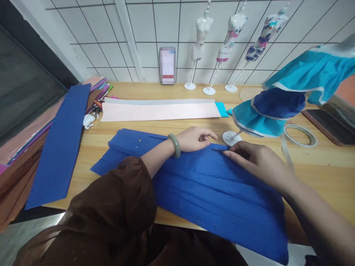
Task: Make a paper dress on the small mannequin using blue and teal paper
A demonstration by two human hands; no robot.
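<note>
A wide sheet of blue crepe paper (205, 184), creased into long folds, lies across the table in front of me and hangs over its front edge. My left hand (195, 139), with a green bangle on the wrist, rests on the sheet's upper part. Its index finger is stretched out, the other fingers are loosely curled, and nothing shows in it. At the sheet's top right edge, my right hand (248, 157) pinches the blue paper between thumb and fingertips. A small fold stands up at that pinch.
A mini dress form wears a turquoise and blue ruffled dress (280, 99) at right, beside a tape roll (301, 135). Three small mannequins (202, 37) and a phone (168, 66) stand along the wall. A pale paper strip (158, 111) and folded blue paper (59, 147) lie behind and left.
</note>
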